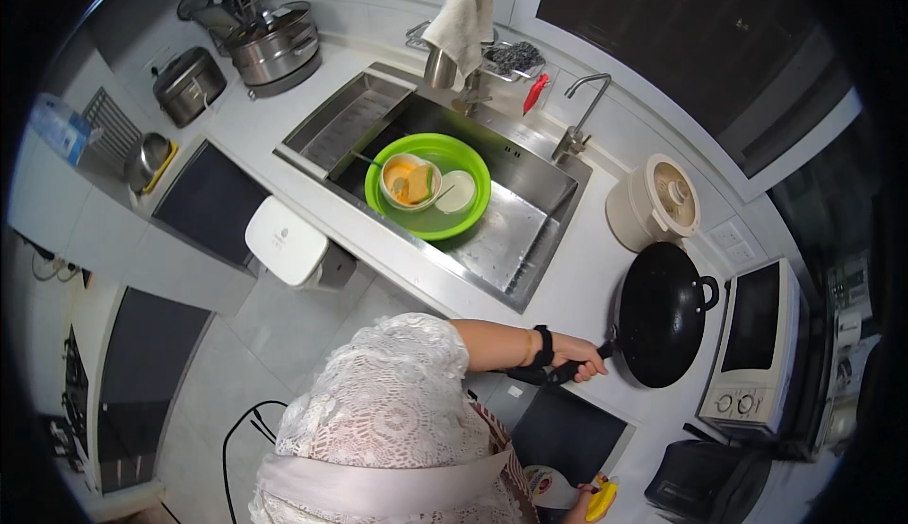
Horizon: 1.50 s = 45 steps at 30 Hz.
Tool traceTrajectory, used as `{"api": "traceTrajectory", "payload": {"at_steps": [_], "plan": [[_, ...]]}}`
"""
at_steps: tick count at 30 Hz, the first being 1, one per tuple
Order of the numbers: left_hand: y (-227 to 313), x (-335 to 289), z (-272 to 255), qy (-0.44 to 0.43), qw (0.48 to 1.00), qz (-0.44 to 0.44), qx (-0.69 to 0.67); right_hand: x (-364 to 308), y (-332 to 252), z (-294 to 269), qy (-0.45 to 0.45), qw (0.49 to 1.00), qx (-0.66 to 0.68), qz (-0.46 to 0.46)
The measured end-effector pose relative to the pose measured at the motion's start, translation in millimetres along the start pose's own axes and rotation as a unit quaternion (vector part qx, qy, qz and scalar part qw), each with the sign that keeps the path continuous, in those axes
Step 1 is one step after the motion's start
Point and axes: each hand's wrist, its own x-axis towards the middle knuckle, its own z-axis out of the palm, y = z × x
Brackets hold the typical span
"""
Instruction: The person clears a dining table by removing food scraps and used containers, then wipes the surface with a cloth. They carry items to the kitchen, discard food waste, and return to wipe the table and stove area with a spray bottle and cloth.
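My left hand (579, 358), with a black band at its wrist, is closed around the dark handle of a black wok (662, 314). The wok rests tilted on the right counter, its inside showing and a small loop handle on its far side. At the lower edge my right hand (584, 497) is partly in view, its fingers on a yellow-topped bottle (602, 499). A pale body with a printed label shows beside that hand; my clothing and the picture's edge hide the rest.
The steel sink (511, 240) holds a green basin (427, 233) with a bowl, a sponge and a pale round dish. A beige cooker (632, 204) and a white microwave (757, 335) flank the wok. A black bag-like object (705, 477) lies nearer. A white bin (287, 238) stands before the counter.
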Motion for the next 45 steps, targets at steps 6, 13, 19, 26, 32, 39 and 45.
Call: {"api": "traceTrajectory", "payload": {"at_steps": [6, 13, 19, 26, 32, 39, 45], "plan": [[-13, 95, 10, -0.037, 0.997, 0.057, -0.035, 10, 40, -26, 0.001, 0.998, 0.064, 0.006], [-7, 169, 28, 0.108, 0.989, 0.101, -0.025, -2, 58, -34, -0.01, 0.996, 0.089, 0.019], [-20, 173, 23, 0.143, 0.986, 0.083, -0.008, 6, 54, -10, -0.064, 0.992, 0.104, 0.037], [-35, 108, 26, 0.116, 0.984, -0.01, 0.136, 23, 24, 19, -0.176, 0.982, 0.06, 0.029], [-65, -47, 42, 0.109, 0.915, 0.128, 0.367, 2, -33, 68, -0.386, 0.914, -0.059, -0.11], [-149, -333, 75, 0.382, 0.715, 0.28, 0.515, -96, -97, 228, -0.625, 0.766, 0.03, -0.151], [-271, -525, 138, 0.629, 0.544, 0.34, 0.439, -250, -169, 347, -0.773, 0.589, 0.057, -0.229]]}}
